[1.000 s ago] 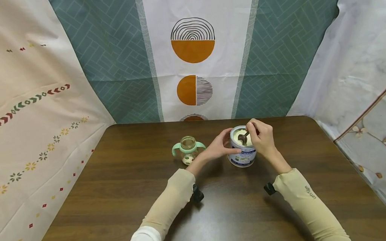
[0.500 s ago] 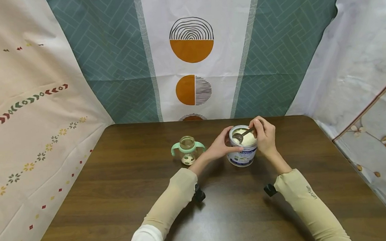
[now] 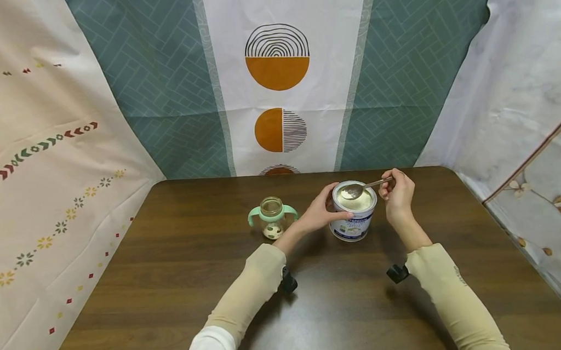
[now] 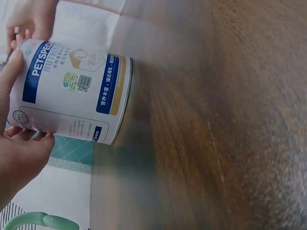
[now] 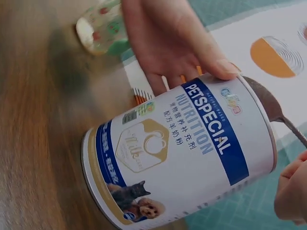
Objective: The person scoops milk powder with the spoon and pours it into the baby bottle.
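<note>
A white and blue can of pet milk powder [image 3: 353,227] stands upright on the table, its top uncovered and pale powder [image 3: 359,202] inside. Curled round the can's left side, my left hand [image 3: 317,214] holds it, thumb along the front in the right wrist view. My right hand [image 3: 398,194] pinches the handle of a metal spoon [image 3: 353,192] to the right of the can. The spoon's bowl is over the can's mouth and bears some powder. In the right wrist view the spoon [image 5: 268,98] shows just beyond the rim.
Left of the can stands a clear baby bottle [image 3: 272,218] with green handles, uncapped, with something whitish at its bottom. The brown wooden table [image 3: 321,314] ends at a patterned cloth [image 3: 284,125] behind and floral cloths at both sides.
My right hand has drawn the spoon up out of the powder and moved to the right. The spoon now lies flatter over the can's mouth. My left hand keeps its hold.
</note>
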Tool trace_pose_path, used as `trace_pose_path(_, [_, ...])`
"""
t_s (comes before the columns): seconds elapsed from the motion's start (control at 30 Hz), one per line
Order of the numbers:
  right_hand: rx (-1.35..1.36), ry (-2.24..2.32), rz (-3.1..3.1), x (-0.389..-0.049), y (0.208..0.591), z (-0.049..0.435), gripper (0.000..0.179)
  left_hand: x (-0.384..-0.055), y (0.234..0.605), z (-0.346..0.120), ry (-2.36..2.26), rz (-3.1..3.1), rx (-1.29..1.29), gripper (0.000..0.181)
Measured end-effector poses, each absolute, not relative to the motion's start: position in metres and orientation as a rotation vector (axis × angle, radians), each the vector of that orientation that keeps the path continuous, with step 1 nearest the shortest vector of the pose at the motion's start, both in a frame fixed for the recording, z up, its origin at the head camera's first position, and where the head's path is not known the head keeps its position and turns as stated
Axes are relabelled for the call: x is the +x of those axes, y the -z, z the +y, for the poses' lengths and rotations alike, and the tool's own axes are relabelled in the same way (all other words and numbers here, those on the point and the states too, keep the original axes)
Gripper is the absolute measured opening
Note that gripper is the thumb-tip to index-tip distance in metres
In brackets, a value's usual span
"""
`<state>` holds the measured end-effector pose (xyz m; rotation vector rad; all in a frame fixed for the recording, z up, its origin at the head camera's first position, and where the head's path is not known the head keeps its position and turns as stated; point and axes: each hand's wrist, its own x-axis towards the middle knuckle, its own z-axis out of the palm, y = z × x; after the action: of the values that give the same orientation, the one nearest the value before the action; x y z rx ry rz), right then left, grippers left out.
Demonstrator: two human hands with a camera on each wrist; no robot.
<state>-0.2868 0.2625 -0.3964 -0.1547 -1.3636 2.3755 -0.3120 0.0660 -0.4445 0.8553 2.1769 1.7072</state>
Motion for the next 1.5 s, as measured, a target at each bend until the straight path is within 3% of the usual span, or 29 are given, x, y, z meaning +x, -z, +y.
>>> trace_pose_path(0.2, [-0.445,-2.906,-1.105,-0.284,0.399,0.277,0.046,-0.312,0.446,0.066,-1.710,2.192,0.843,0.083])
trace_pose_path(0.37, [-0.585,-3.007,-1.107,-0.283,0.403,0.282,0.045,-0.312,0.446,0.067,-1.705,2.194,0.846,0.083])
trace_pose_path(1.0, [-0.398,-2.830,-1.144,-0.280,0.389,0.271,0.044,-0.313,0.444,0.065,-1.759,2.162,0.856,0.085])
trace_pose_path(1.5, [-0.331,-2.761,-1.122,-0.275,0.379,0.268,0.043,-0.315,0.440,0.059,-1.779,2.217,0.854,0.076])
